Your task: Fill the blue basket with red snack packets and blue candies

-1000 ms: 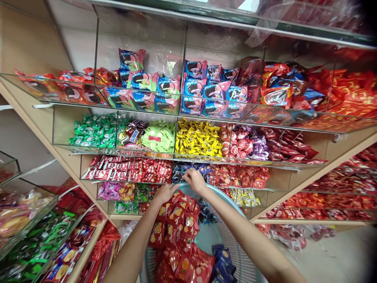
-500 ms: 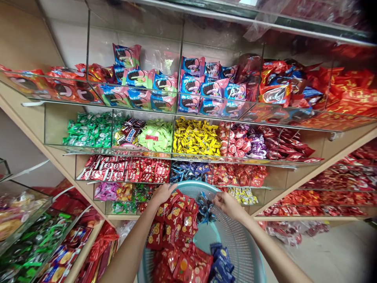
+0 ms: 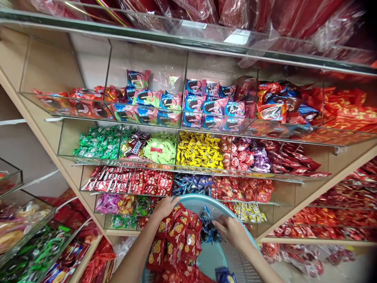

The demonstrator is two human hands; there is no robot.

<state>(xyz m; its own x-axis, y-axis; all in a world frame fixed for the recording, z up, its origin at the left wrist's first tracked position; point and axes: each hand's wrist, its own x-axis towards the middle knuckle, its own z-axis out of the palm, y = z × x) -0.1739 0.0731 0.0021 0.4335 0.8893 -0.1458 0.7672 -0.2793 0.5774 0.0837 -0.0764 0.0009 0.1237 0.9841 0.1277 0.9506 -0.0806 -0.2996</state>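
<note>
A teal plastic basket with perforated walls is low in the view, in front of the shelves. My left hand is closed on its far left rim. Red candy packets with orange-slice prints are heaped in the left half of the basket. At its far side is a small pile of dark blue wrapped candies. My right hand reaches inside the right rim, its fingers curled and pinching at the edge of this pile. Some blue packets lie near the bottom edge of the view.
Glass-fronted shelves hold yellow candies, green candies and blue-pink cookie packs. Blue candies fill a compartment just beyond the basket. A slanted wooden panel borders the right side; glass bins stand at lower left.
The view has tilted up, so the shelves and basket sit lower in it. My right hand has moved from the rim down to the blue candies. My left hand stays on the rim.
</note>
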